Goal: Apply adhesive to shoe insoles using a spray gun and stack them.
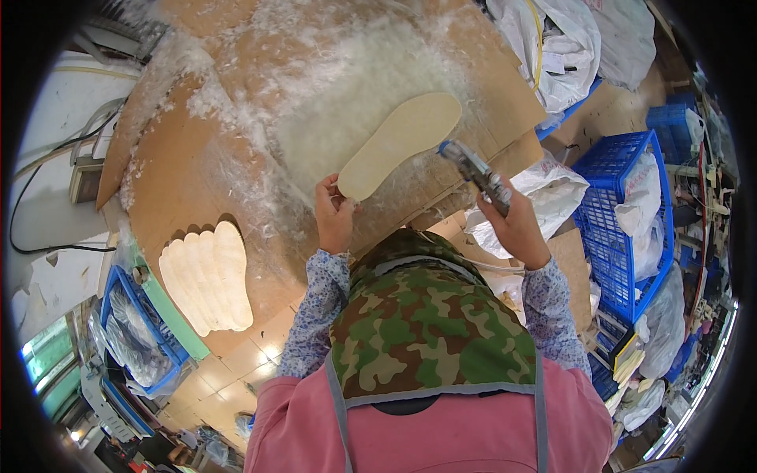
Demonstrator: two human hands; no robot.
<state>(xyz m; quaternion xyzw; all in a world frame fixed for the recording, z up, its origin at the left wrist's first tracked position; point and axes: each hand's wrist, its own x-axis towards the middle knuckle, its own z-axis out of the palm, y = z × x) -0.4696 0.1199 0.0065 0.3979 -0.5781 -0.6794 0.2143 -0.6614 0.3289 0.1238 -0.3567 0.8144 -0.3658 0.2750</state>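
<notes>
A cream, fleecy-looking insole (402,142) slants over the fluff-covered board, its wide end toward the upper right. My left hand (334,213) pinches its narrow end between thumb and fingers. In my right hand (516,225) is a dark, transparent-bodied hand tool with a blue tip, which looks like an electric clipper (479,177). Its blue end is at the insole's right edge, near the wide part; I cannot tell whether they touch. Several more insoles (206,277) lie overlapped in a fan at the board's left front.
Loose white fluff (209,98) coats the brown board (169,177). To the right stands a blue plastic crate (603,213) with white bags, and another bag (544,193) lies beside my right arm. A blue basket (126,315) with bagged goods sits at the left; a black cable (47,251) runs nearby.
</notes>
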